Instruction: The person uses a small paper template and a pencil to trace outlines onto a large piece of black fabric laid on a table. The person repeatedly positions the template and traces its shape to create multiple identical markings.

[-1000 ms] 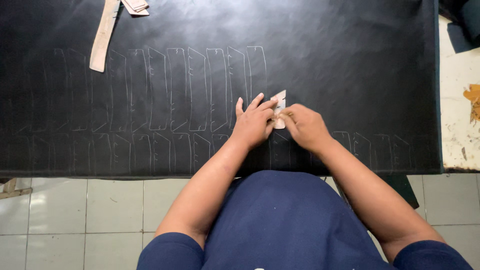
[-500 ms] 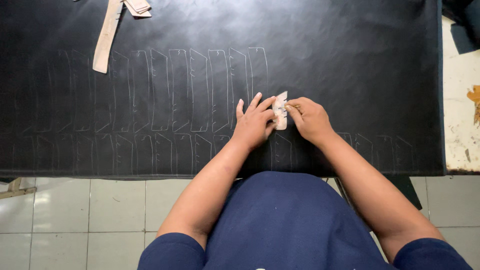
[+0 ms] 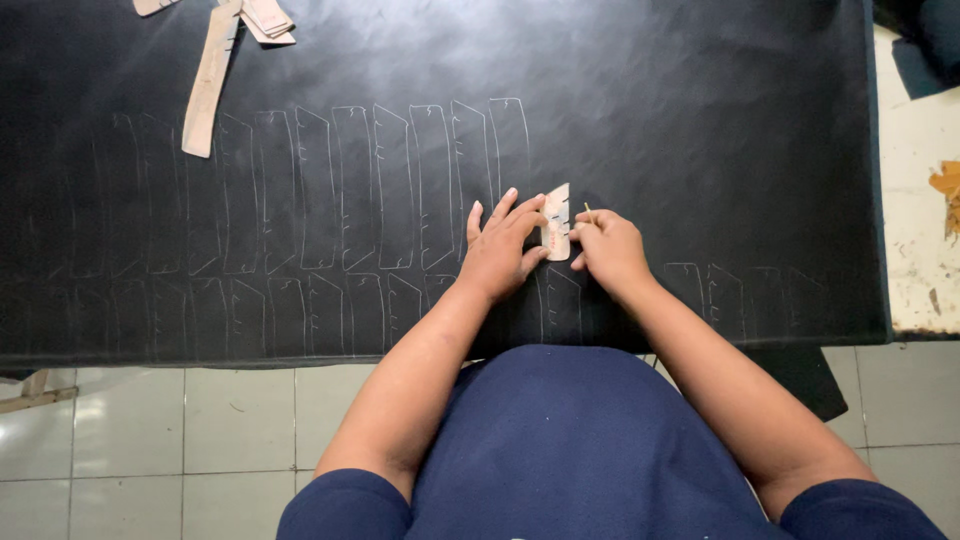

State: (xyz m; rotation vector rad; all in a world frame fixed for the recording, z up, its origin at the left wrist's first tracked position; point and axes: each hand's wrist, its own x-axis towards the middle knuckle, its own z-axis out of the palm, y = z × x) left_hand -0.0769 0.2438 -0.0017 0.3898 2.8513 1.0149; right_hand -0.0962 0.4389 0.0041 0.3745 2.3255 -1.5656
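A large black sheet (image 3: 650, 120) covers the table and carries rows of pale traced outlines (image 3: 380, 190). My left hand (image 3: 503, 248) lies flat on it, fingers spread, pressing down a small tan pattern piece (image 3: 556, 224). Just to the right of that piece, my right hand (image 3: 610, 250) pinches a thin yellowish marking stick (image 3: 587, 212) with its tip at the piece's edge.
A long tan strip template (image 3: 208, 82) and a few smaller tan pieces (image 3: 265, 18) lie at the sheet's far left. A worn white tabletop (image 3: 920, 230) shows on the right, with dark fabric (image 3: 925, 40) at the top right. Pale floor tiles (image 3: 180, 430) are below.
Both hands and the tan piece stay in nearly the same spot on the sheet. My right hand has shifted slightly along the piece's right edge.
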